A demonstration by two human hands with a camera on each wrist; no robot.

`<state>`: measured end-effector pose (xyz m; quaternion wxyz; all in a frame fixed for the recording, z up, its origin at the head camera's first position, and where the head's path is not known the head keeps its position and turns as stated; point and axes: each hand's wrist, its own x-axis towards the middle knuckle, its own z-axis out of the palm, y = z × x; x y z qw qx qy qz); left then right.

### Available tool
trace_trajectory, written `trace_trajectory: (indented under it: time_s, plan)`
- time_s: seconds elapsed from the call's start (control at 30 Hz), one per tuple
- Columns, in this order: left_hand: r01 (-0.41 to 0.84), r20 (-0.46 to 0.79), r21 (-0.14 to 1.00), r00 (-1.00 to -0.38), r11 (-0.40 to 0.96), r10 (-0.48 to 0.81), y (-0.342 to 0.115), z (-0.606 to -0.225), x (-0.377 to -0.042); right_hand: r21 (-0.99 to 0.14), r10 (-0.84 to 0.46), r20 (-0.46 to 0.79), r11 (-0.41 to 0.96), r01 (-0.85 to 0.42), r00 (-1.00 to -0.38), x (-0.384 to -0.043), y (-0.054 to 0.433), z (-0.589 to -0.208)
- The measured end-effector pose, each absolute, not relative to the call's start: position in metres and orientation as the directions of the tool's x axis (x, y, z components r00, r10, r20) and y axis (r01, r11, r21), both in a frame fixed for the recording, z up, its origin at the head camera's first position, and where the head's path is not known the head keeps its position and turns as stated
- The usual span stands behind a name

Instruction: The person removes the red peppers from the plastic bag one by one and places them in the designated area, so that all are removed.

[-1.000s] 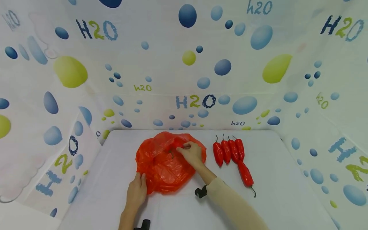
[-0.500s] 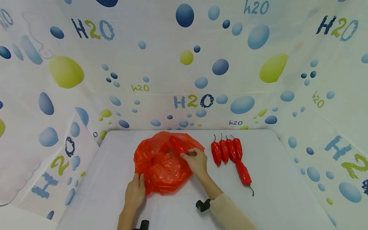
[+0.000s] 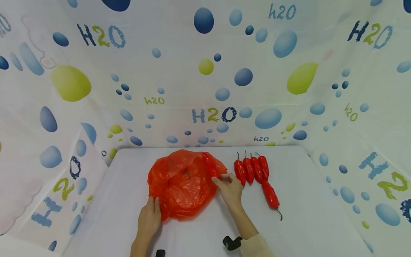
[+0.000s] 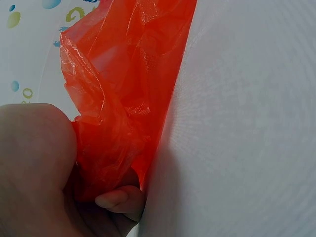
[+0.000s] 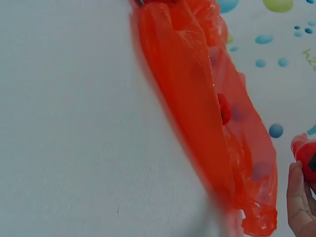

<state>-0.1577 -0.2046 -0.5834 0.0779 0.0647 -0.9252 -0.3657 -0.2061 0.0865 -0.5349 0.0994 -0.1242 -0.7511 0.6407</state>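
Observation:
A translucent orange-red plastic bag [image 3: 183, 192] lies spread on the table. At its near left edge my left hand [image 3: 149, 217] grips the crumpled film; the left wrist view shows fingers [image 4: 123, 200] curled round the bag [image 4: 106, 153]. Over the bag's right side, my right hand [image 3: 232, 189] holds a glossy red chili pepper [image 3: 209, 163] by its stem end, the tip pointing up and away. In the right wrist view this pepper [image 5: 307, 154] shows its green cap beside the fingers [image 5: 295, 197]. A dark green stem [image 3: 187, 174] shows in the middle of the bag.
Several red chili peppers [image 3: 248, 170] lie side by side right of the bag, stems away from me. Another pepper [image 3: 270, 194] lies diagonally below them, its stem towards me. A patterned cloth [image 3: 179, 121] rises behind the white table [image 3: 308, 214].
My right hand has drawn back to the right, bringing a chili pepper from the bag's middle to its right side. My left hand stays on the bag's edge.

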Motion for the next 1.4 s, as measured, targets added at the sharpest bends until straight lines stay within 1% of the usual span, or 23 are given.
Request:
trace_trajectory:
  time_s: [0.23,0.53,0.67,0.93,1.23,1.4]
  plan:
    - [-0.062,0.096,0.684,-0.980,0.727,-0.173,-0.205,-0.582,-0.157,-0.985,0.361,0.022,0.169,0.042,-0.932,-0.195,0.096,-0.535]
    - [-0.093,0.044,0.693,-0.984,0.715,-0.171,-0.204,-0.580,-0.158,-0.984,0.376,0.020,0.171,0.049,-0.926,-0.185,0.110,-0.533]
    - [-0.094,0.045,0.693,-0.984,0.715,-0.172,-0.205,-0.581,-0.159,-0.983,0.391,0.019,0.177,0.055,-0.920,-0.182,0.114,-0.536]
    - [-0.100,0.030,0.696,-0.985,0.711,-0.168,-0.206,-0.579,-0.157,-0.987,0.436,-0.007,0.141,0.076,-0.900,-0.172,0.127,-0.535]
    - [-0.080,0.064,0.687,-0.983,0.723,-0.170,-0.205,-0.579,-0.156,-0.983,0.486,0.001,0.160,0.088,-0.874,-0.161,0.142,-0.541]
    - [-0.100,0.033,0.696,-0.985,0.711,-0.171,-0.203,-0.579,-0.156,-0.978,0.517,0.008,0.184,0.102,-0.856,-0.153,0.152,-0.548]
